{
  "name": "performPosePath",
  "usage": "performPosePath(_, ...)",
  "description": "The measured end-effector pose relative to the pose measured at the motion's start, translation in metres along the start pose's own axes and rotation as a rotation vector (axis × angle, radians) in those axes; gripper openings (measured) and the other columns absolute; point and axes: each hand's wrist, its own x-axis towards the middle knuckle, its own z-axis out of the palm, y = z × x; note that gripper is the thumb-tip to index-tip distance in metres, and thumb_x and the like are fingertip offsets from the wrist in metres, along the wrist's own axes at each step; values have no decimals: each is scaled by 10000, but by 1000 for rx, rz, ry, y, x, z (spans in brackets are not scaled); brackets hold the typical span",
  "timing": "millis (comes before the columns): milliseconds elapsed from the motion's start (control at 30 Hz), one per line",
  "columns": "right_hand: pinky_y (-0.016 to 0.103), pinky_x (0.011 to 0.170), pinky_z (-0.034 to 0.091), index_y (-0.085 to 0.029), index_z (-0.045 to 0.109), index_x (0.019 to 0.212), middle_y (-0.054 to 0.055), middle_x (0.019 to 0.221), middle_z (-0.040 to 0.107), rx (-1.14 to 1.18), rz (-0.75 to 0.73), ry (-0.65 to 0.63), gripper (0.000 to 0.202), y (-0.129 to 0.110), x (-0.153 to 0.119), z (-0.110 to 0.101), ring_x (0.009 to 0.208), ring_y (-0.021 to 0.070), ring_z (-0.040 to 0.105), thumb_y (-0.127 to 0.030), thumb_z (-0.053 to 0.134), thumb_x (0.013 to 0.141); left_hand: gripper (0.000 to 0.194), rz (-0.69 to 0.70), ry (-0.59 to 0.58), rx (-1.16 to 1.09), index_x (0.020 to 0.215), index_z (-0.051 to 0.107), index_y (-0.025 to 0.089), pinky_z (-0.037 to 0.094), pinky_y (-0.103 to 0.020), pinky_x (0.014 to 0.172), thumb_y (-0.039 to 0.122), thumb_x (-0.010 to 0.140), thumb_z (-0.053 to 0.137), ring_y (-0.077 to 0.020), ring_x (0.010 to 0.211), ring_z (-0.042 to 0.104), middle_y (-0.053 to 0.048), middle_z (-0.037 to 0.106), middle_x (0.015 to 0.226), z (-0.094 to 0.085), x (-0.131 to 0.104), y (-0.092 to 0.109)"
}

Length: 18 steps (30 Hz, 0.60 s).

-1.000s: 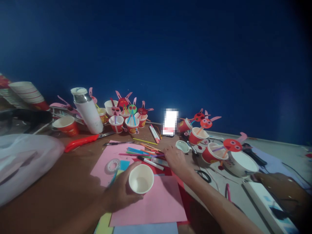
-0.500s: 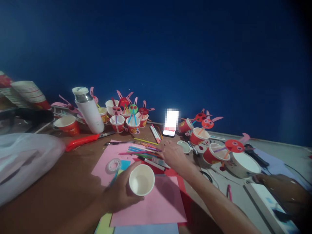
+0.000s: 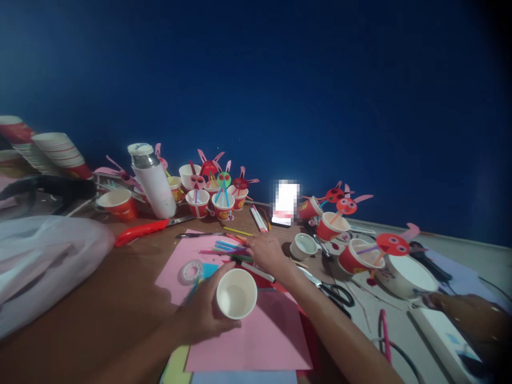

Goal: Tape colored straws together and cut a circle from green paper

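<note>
My left hand (image 3: 202,306) is wrapped round a white paper cup (image 3: 237,293), whose open mouth faces me above a pink sheet of paper (image 3: 252,341). The inside of the cup shows bare. My right hand (image 3: 266,252) reaches over a loose heap of coloured straws (image 3: 228,246), with its fingertips down at the heap. Whether those fingers close on a straw is hidden. A capped marker (image 3: 256,271) lies just under my right hand. Beside my left hand is a roll of clear tape (image 3: 192,272).
Red paper cups with rabbit faces stand along the back, one cup (image 3: 223,205) near the middle. To the left are a white flask (image 3: 154,186), a red-handled knife (image 3: 142,232) and a plastic bag (image 3: 52,266). Scissors (image 3: 338,293) and a small bowl (image 3: 304,246) lie right of my arm.
My right hand has drawn left and slightly down over the straws, uncovering the small bowl and scissors. My left hand still holds the cup. The whole view has shifted a little.
</note>
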Motion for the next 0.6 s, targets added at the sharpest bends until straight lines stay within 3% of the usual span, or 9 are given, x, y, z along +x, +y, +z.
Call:
performPosePath(167, 281, 694, 429, -173, 631, 948, 95, 904, 661, 28, 32, 22, 225, 4, -4, 4, 846, 209, 608, -264, 435, 886, 953, 16, -5, -7, 1394, 208, 196, 358, -427, 1027, 395, 616, 722, -304, 1242, 411, -132, 425, 1367, 0, -1, 2)
performPosePath(267, 283, 694, 417, -184, 626, 952, 87, 938, 652, 52, 44, 59, 244, 5, -10, 5, 864, 208, 599, -287, 410, 898, 927, 38, 77, 38, 1392, 208, 195, 343, -424, 1039, 399, 639, 708, -303, 1241, 411, -129, 438, 1354, -6, 1, 3)
performPosePath(367, 264, 686, 398, -184, 631, 915, 77, 911, 652, 76, 58, 87, 255, 8, -18, 6, 863, 194, 594, -304, 406, 902, 888, 74, 318, 51, 1371, 258, 181, 365, -417, 1022, 407, 637, 703, -314, 1239, 409, -138, 437, 1345, -22, 9, -1)
performPosePath(467, 253, 663, 379, -175, 635, 851, 74, 888, 653, 94, 89, 111, 266, 13, -28, 8, 820, 179, 598, -292, 402, 905, 883, 17, 677, -2, 1330, 327, 169, 407, -415, 981, 430, 586, 724, -329, 1203, 439, -139, 422, 1345, -49, 21, -13)
performPosePath(533, 252, 655, 370, -177, 635, 819, 68, 876, 654, 108, 103, 125, 260, 16, -33, 9, 803, 175, 598, -293, 417, 900, 854, -86, 752, -51, 1341, 308, 174, 437, -420, 940, 419, 623, 701, -313, 1150, 488, -132, 453, 1311, -66, 27, -24)
performPosePath(600, 249, 651, 362, -181, 636, 803, 60, 857, 655, 125, 107, 138, 247, 18, -36, 10, 798, 175, 599, -300, 438, 892, 837, -116, 751, -27, 1330, 326, 172, 429, -433, 942, 404, 623, 709, -314, 1140, 490, -132, 453, 1304, -79, 31, -37)
